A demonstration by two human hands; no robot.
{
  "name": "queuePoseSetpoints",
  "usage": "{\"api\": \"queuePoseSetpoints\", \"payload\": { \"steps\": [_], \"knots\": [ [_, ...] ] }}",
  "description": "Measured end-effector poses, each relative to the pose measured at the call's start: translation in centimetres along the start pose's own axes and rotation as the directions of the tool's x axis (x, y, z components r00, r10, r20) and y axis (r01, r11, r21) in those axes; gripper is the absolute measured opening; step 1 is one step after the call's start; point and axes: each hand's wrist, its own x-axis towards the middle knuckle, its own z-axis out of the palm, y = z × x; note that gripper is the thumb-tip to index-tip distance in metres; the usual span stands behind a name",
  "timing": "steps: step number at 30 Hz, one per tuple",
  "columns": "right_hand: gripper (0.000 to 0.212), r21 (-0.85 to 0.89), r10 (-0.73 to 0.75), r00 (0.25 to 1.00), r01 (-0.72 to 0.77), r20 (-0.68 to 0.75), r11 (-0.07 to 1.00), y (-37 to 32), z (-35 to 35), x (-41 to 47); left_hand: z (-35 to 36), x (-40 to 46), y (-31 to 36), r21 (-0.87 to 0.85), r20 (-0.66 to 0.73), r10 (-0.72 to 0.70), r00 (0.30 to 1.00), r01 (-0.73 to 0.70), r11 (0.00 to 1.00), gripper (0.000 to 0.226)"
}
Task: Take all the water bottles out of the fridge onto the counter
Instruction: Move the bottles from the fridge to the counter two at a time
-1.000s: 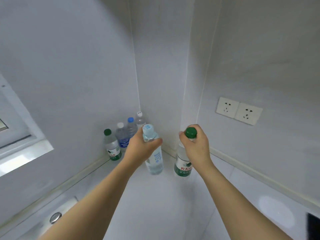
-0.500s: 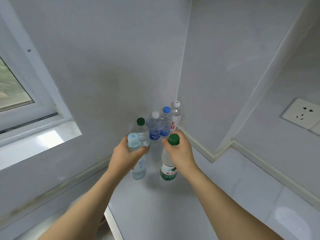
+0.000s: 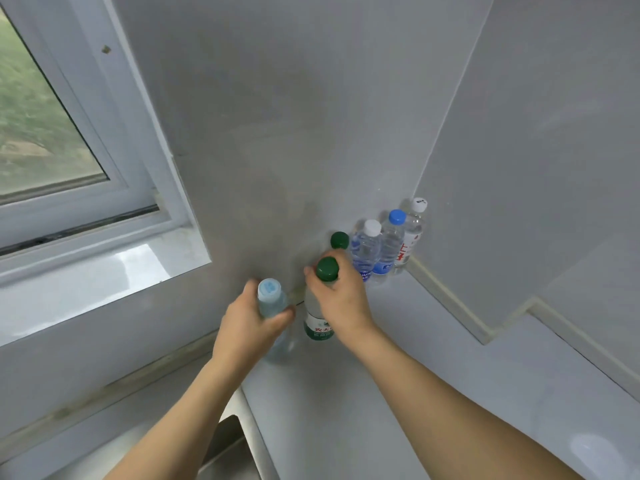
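head view, left hand (image 3: 247, 323) gripping pale-blue-capped bottle (image 3: 272, 299), right hand (image 3: 341, 299) gripping green-capped bottle (image 3: 320, 323), both over counter (image 3: 450, 375)

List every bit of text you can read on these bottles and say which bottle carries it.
"农夫": white characters on the green label of the green-capped bottle that the right hand grips; the smaller print below is blurred.
Red characters on the white-capped bottle in the corner: too blurred to read.
Blue labels on the two middle bottles: unreadable.
Pale blue cap print: unreadable.

Six water bottles (image 3: 365, 252), two hands (image 3: 247, 327)
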Motion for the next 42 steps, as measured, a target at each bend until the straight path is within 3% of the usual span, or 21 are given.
{"api": "queuePoseSetpoints", "payload": {
  "steps": [5,10,15,19,21,30,42],
  "knots": [
    [0.015,0.002,0.012,1.000,-0.012,-0.001,1.000,1.8,2.5,0.6,-0.4,0.2,-1.5,-0.092,-0.027,-0.055,0.998,0.052,0.994,0.032],
    [0.020,-0.050,0.033,0.999,-0.032,0.002,0.998,2.9,3.8,0.8,0.2,-0.2,-2.2,-0.113,-0.029,-0.012,0.999,0.009,0.994,0.037],
    [0.020,-0.154,0.098,0.986,-0.077,0.132,0.985,3.3,2.9,0.1,1.1,-0.4,-4.5,-0.154,0.025,-0.075,0.997,0.078,0.985,0.051],
    [0.061,-0.164,0.200,0.959,-0.168,0.202,0.972,5.7,1.6,-1.1,2.0,-0.7,-6.4,-0.202,0.085,-0.139,0.987,0.153,0.967,0.052],
    [0.070,-0.197,0.275,0.926,-0.228,0.258,0.954,7.0,1.4,-1.5,2.4,-0.4,-6.5,-0.200,0.084,-0.136,0.987,0.150,0.968,0.054],
    [0.045,-0.443,0.441,0.856,-0.297,0.269,0.846,10.2,2.0,-1.3,3.8,0.1,-7.7,-0.129,0.076,-0.139,0.987,0.148,0.981,0.053],
    [0.040,-0.375,0.416,0.892,-0.329,0.179,0.867,11.1,2.8,-0.5,4.5,1.9,-8.0,-0.079,0.081,-0.078,0.994,0.084,0.993,0.047]
  ]
}}
